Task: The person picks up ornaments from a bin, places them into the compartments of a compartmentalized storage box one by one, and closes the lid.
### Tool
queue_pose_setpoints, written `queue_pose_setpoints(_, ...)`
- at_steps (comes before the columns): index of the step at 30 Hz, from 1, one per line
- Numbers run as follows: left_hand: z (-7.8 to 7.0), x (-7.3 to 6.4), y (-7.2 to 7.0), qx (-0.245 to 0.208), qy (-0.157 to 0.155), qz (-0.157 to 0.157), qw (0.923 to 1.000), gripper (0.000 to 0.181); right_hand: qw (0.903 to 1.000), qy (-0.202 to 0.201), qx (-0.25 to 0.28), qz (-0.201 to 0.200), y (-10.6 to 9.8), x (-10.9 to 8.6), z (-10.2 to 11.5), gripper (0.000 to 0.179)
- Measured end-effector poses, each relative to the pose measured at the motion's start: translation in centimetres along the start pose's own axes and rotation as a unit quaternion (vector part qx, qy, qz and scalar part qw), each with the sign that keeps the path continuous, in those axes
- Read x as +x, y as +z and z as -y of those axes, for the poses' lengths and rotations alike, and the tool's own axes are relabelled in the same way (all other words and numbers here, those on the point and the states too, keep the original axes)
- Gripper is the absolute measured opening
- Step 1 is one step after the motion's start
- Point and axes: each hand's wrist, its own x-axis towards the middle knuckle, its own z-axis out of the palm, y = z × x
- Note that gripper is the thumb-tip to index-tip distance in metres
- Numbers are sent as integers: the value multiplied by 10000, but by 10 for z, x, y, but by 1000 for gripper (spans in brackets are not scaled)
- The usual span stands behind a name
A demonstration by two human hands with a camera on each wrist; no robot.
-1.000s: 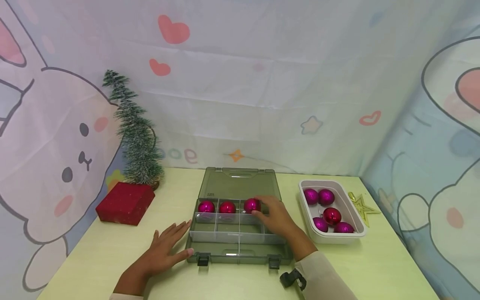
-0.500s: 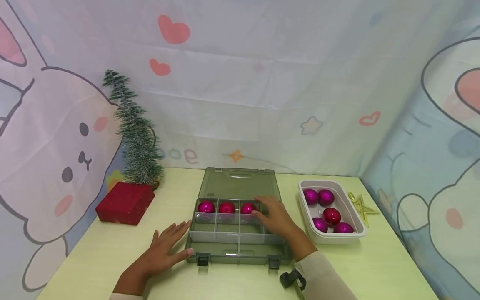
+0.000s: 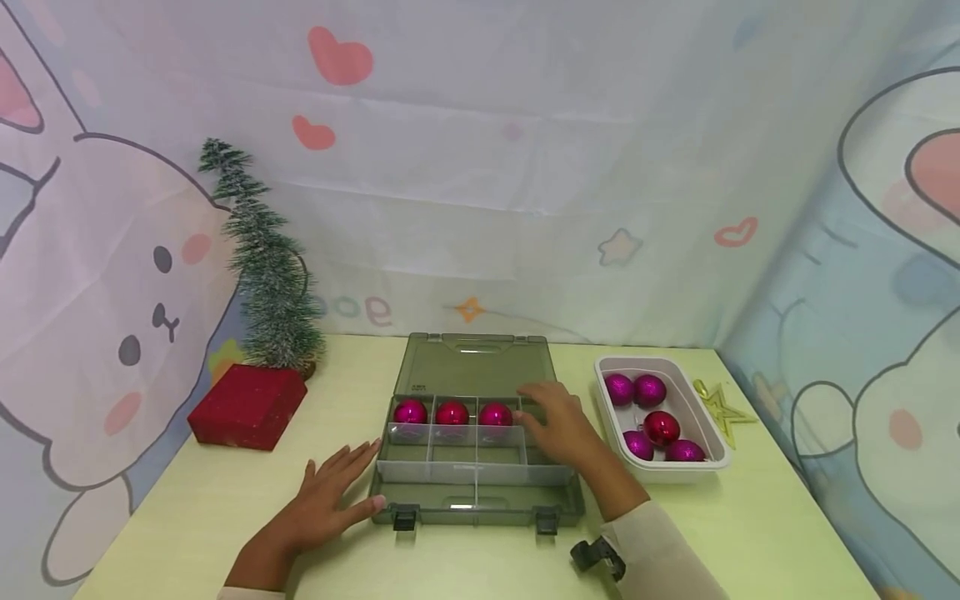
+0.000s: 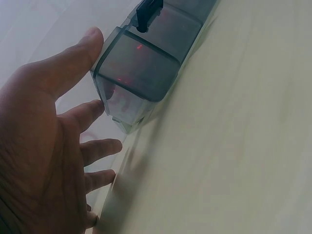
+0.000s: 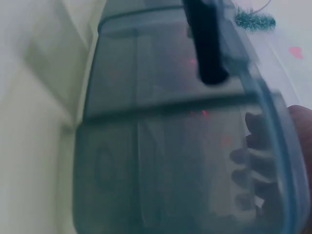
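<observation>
A clear greenish divided plastic box (image 3: pixel 427 517) lies on the table with its lid (image 3: pixel 480 367) folded back. Along its back row sit three shiny Christmas balls, one per compartment: a magenta ball (image 3: pixel 411 412), a red ball (image 3: pixel 452 413) and a pinkish-red ball (image 3: pixel 496 415). My left hand (image 3: pixel 315 508) rests at the box's left side, fingers spread; in the left wrist view its thumb and index fingertip are at the box corner. My right hand (image 3: pixel 562 425) is over the box's right end, just right of the third ball, holding nothing. Through the box wall its fingers (image 5: pixel 258 165) show in the right wrist view.
To the right stands a white tub (image 3: pixel 678 475) with several purple glitter balls (image 3: pixel 649 391) and a shiny red ball (image 3: pixel 662 428). A gold star (image 3: pixel 722 414) lies beside it. At the back left are a small Christmas tree (image 3: pixel 273 292) and a red box (image 3: pixel 247 407).
The third ball has settled down into its compartment, and my right hand has let go and drawn slightly right of it. My left hand has stayed at the box's side.
</observation>
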Motion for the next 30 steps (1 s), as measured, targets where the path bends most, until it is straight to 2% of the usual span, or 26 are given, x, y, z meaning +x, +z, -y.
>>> queue_pose_setpoints(14, -1, -1, -1, 14, 58, -43, 10000, 84, 9992, -58, 281, -273, -36, -14, -20, 40)
queue_pose_setpoints(19, -2, -2, -2, -31, 24, -18, 10000, 83, 9986, -29, 183, -494, -50, -19, -33, 40)
queue_pose_setpoints(25, -1, -2, -1, -19, 14, -12, 10000, 83, 9973, 192, 125, -701, -69, -29, -50, 40)
queue_pose_setpoints(30, 0, -2, -1, -18, 55, -59, 10000, 84, 9955, 121, 31, -936, -80, -37, -63, 40)
